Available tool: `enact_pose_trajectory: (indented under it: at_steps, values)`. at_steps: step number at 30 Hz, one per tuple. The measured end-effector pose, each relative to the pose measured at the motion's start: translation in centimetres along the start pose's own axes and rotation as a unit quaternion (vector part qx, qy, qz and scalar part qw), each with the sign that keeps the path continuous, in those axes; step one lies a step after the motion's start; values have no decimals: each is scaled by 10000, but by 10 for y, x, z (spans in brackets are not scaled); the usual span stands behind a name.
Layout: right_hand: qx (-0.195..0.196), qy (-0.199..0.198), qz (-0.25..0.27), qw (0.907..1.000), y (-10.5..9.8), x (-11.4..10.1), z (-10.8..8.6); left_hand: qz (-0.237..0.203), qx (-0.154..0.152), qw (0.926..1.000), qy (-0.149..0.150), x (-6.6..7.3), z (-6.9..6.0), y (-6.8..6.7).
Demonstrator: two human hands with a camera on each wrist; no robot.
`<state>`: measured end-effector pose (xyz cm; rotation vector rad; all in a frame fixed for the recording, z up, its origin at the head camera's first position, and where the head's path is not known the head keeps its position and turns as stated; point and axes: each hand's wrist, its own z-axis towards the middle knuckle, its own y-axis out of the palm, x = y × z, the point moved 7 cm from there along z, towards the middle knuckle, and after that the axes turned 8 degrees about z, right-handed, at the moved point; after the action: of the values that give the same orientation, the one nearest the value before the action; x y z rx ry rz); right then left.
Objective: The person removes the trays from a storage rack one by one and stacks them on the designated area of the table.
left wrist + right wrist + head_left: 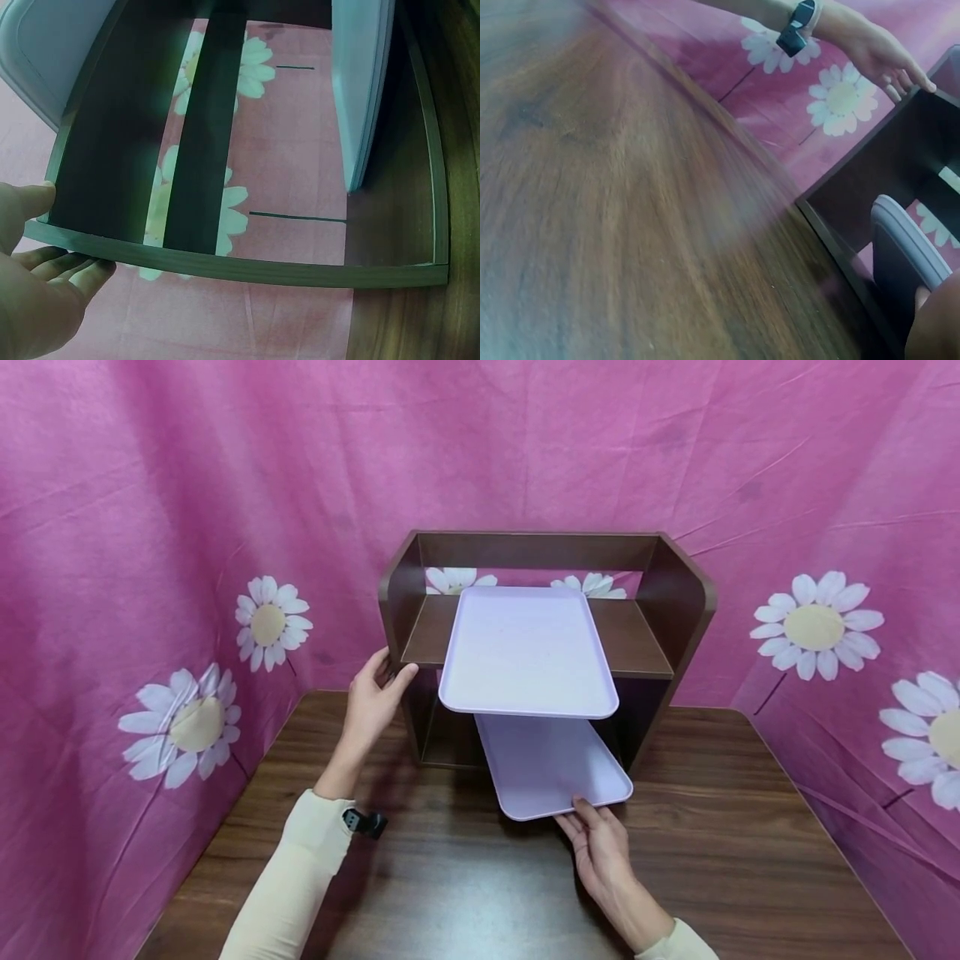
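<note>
A dark brown two-tier wooden shelf [528, 550] stands at the table's back. My left hand [371, 697] grips its left side panel, the thumb at the front edge and the fingers along the outer face, as the left wrist view also shows. A pale lilac tray [528, 647] lies on the upper tier, its front end jutting out past the board. Below it, a second lilac tray [551, 768] sticks out of the lower compartment at a slant. My right hand [603, 852] pinches that lower tray's front edge near its right corner, thumb on top and fingers beneath.
The wooden table [450, 885] stretches in front of the shelf and to both sides. A pink cloth [525, 443] with white daisies hangs behind and at the sides. A dark wrist strap [365, 822] sits on the left wrist.
</note>
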<state>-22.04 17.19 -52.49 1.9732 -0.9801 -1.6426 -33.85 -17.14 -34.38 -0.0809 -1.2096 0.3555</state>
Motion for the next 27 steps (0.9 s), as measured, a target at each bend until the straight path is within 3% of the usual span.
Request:
enact_pose_trajectory:
  at_steps: [12,27]
  values:
    - [-278,-191,-26,9994,-3,-19,1,-34,42,10000,13,1,1,0]
    - [-951,-524,-213,9939,-6,-47,8,33,26,10000,45,1,0,0]
